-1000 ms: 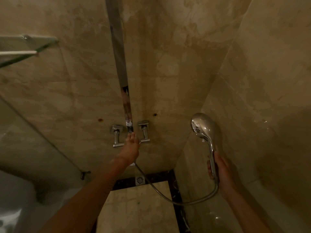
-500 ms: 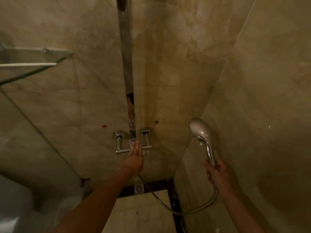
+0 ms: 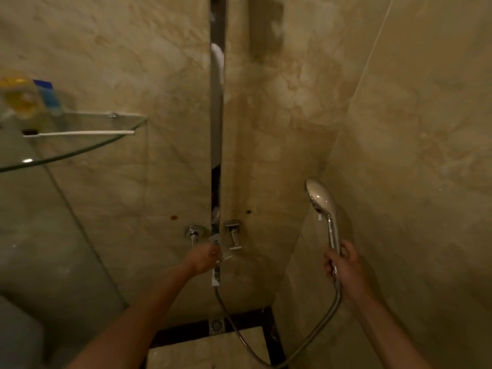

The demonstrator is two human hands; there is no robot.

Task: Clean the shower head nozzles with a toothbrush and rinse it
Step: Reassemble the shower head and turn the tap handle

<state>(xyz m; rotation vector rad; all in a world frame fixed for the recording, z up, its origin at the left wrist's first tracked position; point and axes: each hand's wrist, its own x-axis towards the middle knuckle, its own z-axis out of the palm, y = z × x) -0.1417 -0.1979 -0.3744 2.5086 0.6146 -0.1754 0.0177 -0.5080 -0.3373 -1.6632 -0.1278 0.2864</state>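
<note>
A: Counting one shower head [image 3: 320,197], one hose [image 3: 314,339], two wall valves.
B: We hold it upright by the right wall, right hand [image 3: 343,265] fingers clenched on its handle; left hand [image 3: 205,258] grips the mixer [image 3: 217,242].

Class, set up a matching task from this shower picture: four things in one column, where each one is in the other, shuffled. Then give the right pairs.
Things
1. shower head
2. toothbrush
3. floor drain
4. left hand

Places
A. lying on the glass shelf
B. at the tap on the wall
C. in the dark strip of floor
D. held up by the right hand

Pairs: 1-D, 2-A, 3-C, 4-B
</note>
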